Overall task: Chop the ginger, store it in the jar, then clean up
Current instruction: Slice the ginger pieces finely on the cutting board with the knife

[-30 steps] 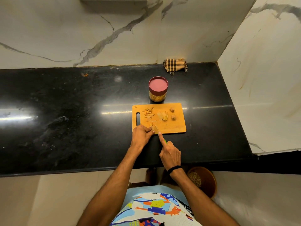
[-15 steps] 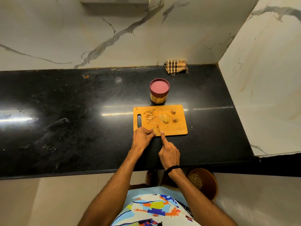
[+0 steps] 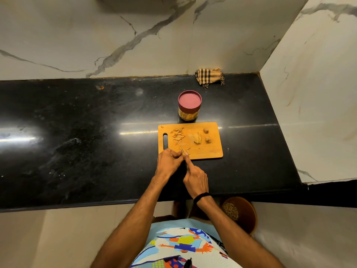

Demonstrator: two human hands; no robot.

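– Ginger (image 3: 184, 150) at the near-left corner of the orange cutting board (image 3: 209, 151): thin pale strips. The left hand (image 3: 169, 160) is bunched right on them, fingers curled, pinning them down.

– And the right hand (image 3: 195, 177) sits just beside it, curled round what I take for a knife handle, index finger (image 3: 187, 160) laid straight forward. The blade itself is lost against the black counter (image 3: 96, 142); I can't make it out.

– So what does a clean cut want here?

– Knuckles forward and fingertips tucked back, I'd say, because those two hands are almost touching. Use short strokes and feed the strips a little at a time. The work is right by the board's near edge, so loose bits could skip onto the counter.

– And the look of the stuff?

– Fibrous, tan-yellow. There's a scatter of darker peelings (image 3: 177, 135) toward the far left and a heap of slices (image 3: 197, 137) in the middle. Two knobbly lumps (image 3: 206, 130) on the right are not yet cut.

– Plenty left, then.

– I'd judge so. The jar (image 3: 189, 108) stands just behind the board, pink lid on, with something yellowish showing through the side.
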